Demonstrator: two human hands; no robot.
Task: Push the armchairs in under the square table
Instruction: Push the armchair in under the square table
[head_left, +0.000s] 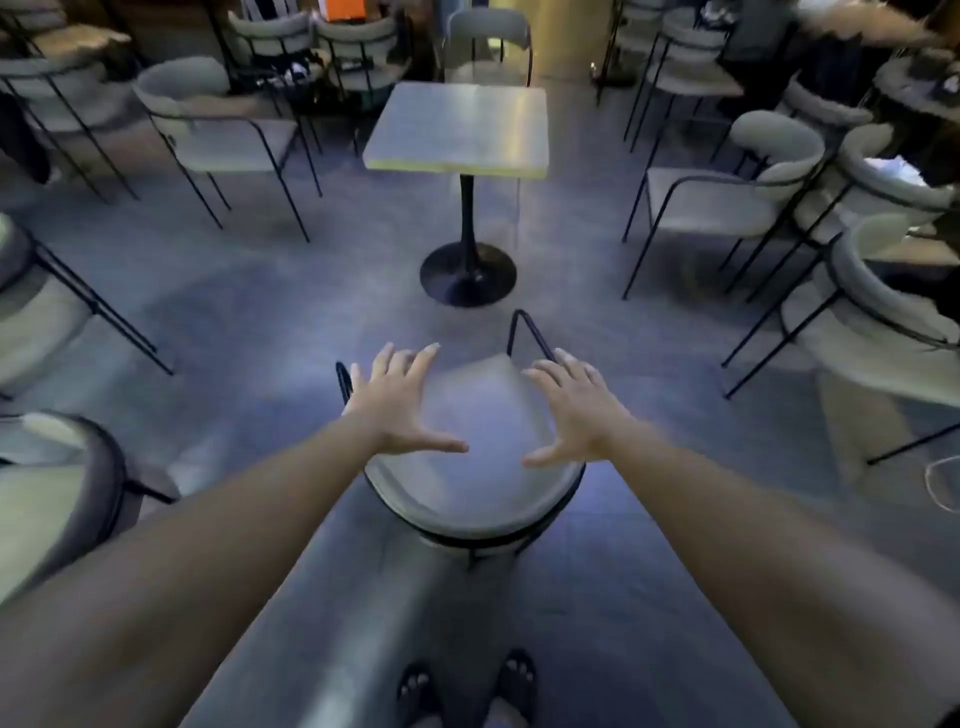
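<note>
Head, left hand (400, 402), right hand (577, 410) over armchair (475, 499)

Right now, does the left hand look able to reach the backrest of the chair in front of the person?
Probably yes: the left hand hovers open over the chair, and nothing lies between it and the backrest.

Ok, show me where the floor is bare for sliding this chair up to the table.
Bare floor runs from the near chair to the table base, and widely on both sides of it, up to the left chair and right chair. Crowded: the chairs packed along the right edge.
</note>
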